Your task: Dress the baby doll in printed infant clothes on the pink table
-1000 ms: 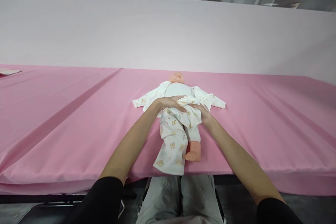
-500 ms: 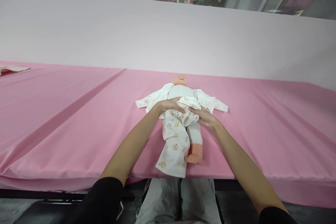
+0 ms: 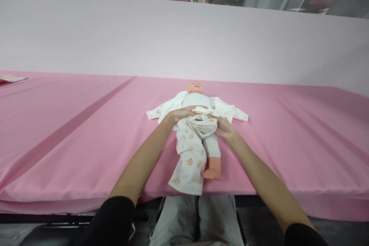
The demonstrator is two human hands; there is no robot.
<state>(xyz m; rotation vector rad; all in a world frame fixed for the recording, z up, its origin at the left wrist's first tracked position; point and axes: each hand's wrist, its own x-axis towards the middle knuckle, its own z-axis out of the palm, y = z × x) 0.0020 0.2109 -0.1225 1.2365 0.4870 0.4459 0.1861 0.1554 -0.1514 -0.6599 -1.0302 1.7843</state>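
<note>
A baby doll lies on its back on the pink table, head away from me. Under it a white printed jacket lies spread open. White trousers with bear prints cover one leg; the other leg ends in a bare foot. My left hand and my right hand both grip the bunched waistband at the doll's hips, fingers closed on the cloth.
A pale pink wall panel stands behind the table. A flat piece of cloth or paper lies at the far left. The trouser leg hangs over the near table edge, above my grey-clad knees.
Both hands have drawn the bunched waistband a little further up the doll's hips. The freed trouser leg is gathered higher, baring more of the doll's right leg.
</note>
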